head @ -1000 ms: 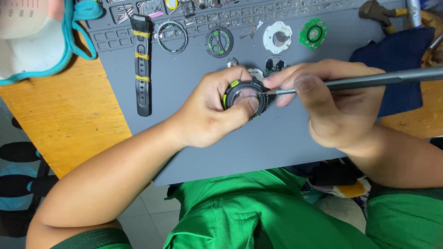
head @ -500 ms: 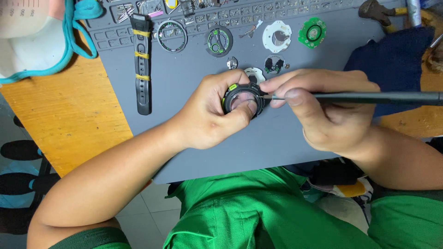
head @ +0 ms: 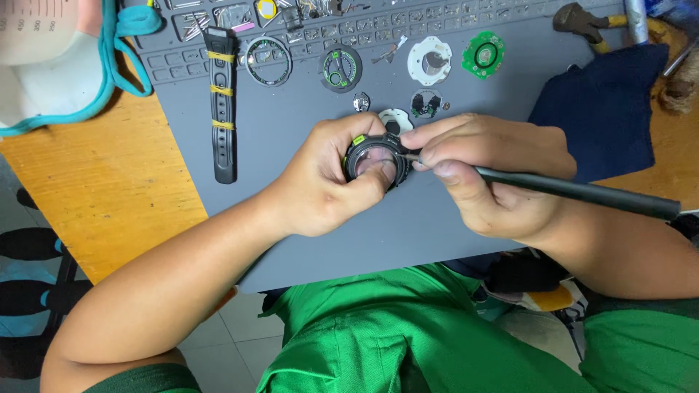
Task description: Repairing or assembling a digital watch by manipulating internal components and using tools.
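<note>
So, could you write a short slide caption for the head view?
Left hand holds a watch case while the right hand works a slim tool at its rim.

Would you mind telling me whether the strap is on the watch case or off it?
Off. The black strap lies flat on the grey mat, apart from the watch case held in the left hand.

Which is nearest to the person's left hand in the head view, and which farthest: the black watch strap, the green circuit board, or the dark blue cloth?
From the left hand:
1. Black watch strap, on the mat to its left.
2. Green circuit board, up and to the right, at the mat's far edge.
3. Dark blue cloth, farthest right, beyond the right hand.
</note>
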